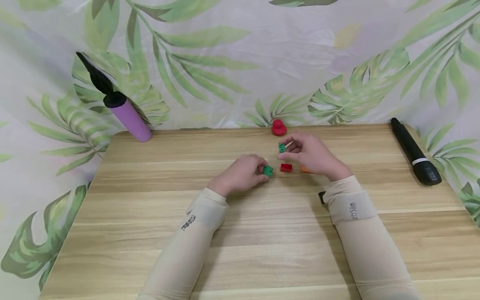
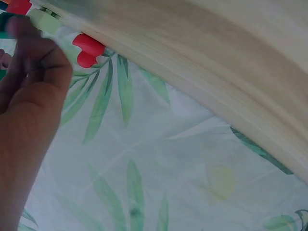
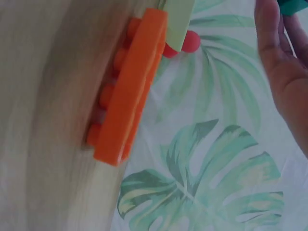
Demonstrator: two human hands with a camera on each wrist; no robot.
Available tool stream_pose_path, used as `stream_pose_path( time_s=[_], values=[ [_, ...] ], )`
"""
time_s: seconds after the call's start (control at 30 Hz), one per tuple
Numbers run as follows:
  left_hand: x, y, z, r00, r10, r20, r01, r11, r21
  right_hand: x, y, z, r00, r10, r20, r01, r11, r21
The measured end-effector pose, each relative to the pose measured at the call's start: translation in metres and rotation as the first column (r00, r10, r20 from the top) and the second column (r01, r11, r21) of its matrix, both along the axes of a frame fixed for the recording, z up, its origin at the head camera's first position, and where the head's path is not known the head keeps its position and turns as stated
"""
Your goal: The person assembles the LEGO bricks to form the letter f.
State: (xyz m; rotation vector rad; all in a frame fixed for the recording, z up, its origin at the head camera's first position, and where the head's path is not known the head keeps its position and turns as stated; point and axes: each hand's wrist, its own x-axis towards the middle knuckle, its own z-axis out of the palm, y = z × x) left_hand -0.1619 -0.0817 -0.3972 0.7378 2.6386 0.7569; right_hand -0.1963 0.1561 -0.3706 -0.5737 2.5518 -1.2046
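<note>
My left hand (image 1: 243,173) pinches a green toy brick (image 1: 268,171) between thumb and fingers, low over the table. Slightly higher and to the right, my right hand (image 1: 309,154) holds another green brick (image 1: 282,148) with its studs showing. A red brick (image 1: 286,167) sits on the table between the two hands. Under the right hand, an orange brick (image 1: 305,169) is mostly covered; the right wrist view shows it as a long brick (image 3: 130,91) with a row of studs. A pale green brick (image 3: 178,21) stands behind it, hidden from the head view.
A red toy duck (image 1: 278,127) sits at the table's back edge. At the back left stands a purple cylinder (image 1: 131,118) with a black top. A black microphone (image 1: 416,154) lies on the right. Some small black object (image 1: 321,197) shows partly beside the right sleeve.
</note>
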Motion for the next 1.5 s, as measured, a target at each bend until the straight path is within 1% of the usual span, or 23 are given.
stream_pose_path(
  time_s=[0.1, 0.23, 0.33, 0.4, 0.47, 0.57, 0.7, 0.8, 0.93, 1.03, 1.13, 1.33, 1.5],
  values=[
    [0.001, 0.000, 0.000, 1.000, 0.002, 0.000, -0.002, 1.000, 0.011, 0.002, -0.004, 0.000, 1.000, -0.012, 0.006, 0.012, 1.000, -0.012],
    [0.002, 0.001, -0.002, 1.000, -0.002, 0.002, 0.001, 1.000, 0.019, 0.003, -0.009, 0.000, 0.998, 0.000, 0.062, 0.005, 0.997, -0.072],
    [0.003, 0.001, -0.004, 1.000, -0.005, 0.003, 0.005, 1.000, 0.011, 0.003, -0.011, -0.002, 0.996, 0.011, 0.092, -0.003, 0.996, -0.090],
    [0.002, 0.002, -0.006, 1.000, -0.005, -0.013, 0.004, 1.000, -0.018, 0.003, -0.012, -0.005, 0.995, 0.018, 0.100, -0.009, 0.996, -0.090],
    [0.003, 0.002, -0.007, 1.000, 0.007, -0.026, -0.008, 0.998, -0.061, 0.003, -0.013, -0.005, 0.994, 0.021, 0.104, -0.012, 0.996, -0.086],
    [0.003, 0.002, -0.008, 0.998, 0.033, -0.062, -0.041, 0.990, -0.133, 0.004, -0.014, -0.005, 0.995, 0.015, 0.102, -0.007, 0.997, -0.074],
    [0.004, 0.000, -0.006, 0.994, 0.081, -0.073, -0.093, 0.977, -0.190, 0.004, -0.015, -0.005, 0.998, 0.011, 0.068, -0.008, 0.999, -0.045],
    [0.003, -0.001, -0.006, 0.994, 0.096, -0.059, -0.106, 0.973, -0.207, 0.005, -0.017, -0.006, 0.999, 0.038, 0.016, -0.038, 0.999, -0.002],
    [0.002, -0.002, -0.005, 0.995, 0.090, -0.045, -0.097, 0.972, -0.213, 0.007, -0.021, -0.009, 0.994, 0.093, -0.065, -0.086, 0.991, 0.102],
    [0.001, -0.002, -0.005, 0.996, 0.079, -0.035, -0.084, 0.974, -0.210, 0.010, -0.025, -0.009, 0.990, 0.115, -0.083, -0.101, 0.983, 0.157],
    [0.000, -0.002, -0.005, 0.997, 0.067, -0.030, -0.072, 0.976, -0.205, 0.013, -0.029, -0.008, 0.987, 0.132, -0.089, -0.114, 0.976, 0.183],
    [0.000, -0.006, -0.004, 0.999, 0.045, -0.024, -0.049, 0.977, -0.207, 0.018, -0.039, -0.013, 0.977, 0.181, -0.116, -0.151, 0.961, 0.232],
    [0.000, -0.008, -0.004, 0.999, 0.042, -0.014, -0.044, 0.979, -0.200, 0.019, -0.043, -0.014, 0.977, 0.182, -0.111, -0.151, 0.958, 0.244]
  ],
)
